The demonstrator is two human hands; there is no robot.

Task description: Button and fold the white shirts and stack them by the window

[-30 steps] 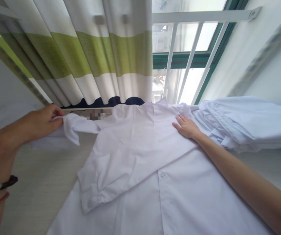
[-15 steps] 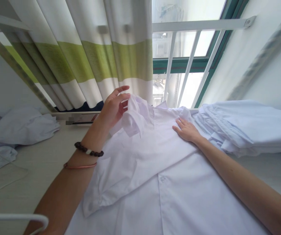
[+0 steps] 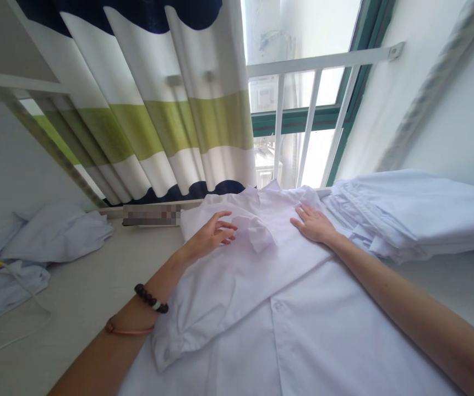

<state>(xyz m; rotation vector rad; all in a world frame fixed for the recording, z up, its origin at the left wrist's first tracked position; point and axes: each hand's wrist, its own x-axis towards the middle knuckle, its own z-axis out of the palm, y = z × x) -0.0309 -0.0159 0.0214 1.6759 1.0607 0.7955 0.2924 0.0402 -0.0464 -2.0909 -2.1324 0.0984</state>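
Sleeve end point(image 3: 260, 234), ungripped by loose-fingered left hand point(image 3: 212, 234), could be rumpled if shirt point(image 3: 323, 330) is dragged by flat-spread right hand point(image 3: 313, 224).

One spread shirt point(image 3: 261, 275), two bracelets point(image 3: 151, 299)

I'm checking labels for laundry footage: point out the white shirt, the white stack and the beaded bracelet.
White shirt point(image 3: 305, 311), head view, lower front.
White stack point(image 3: 430, 208), head view, top layer.
Beaded bracelet point(image 3: 150, 300), head view, dark beads.

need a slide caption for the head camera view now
Right hand flat on a white button-up shirt, left hand open beside a sleeve end, folded white garments stacked alongside.
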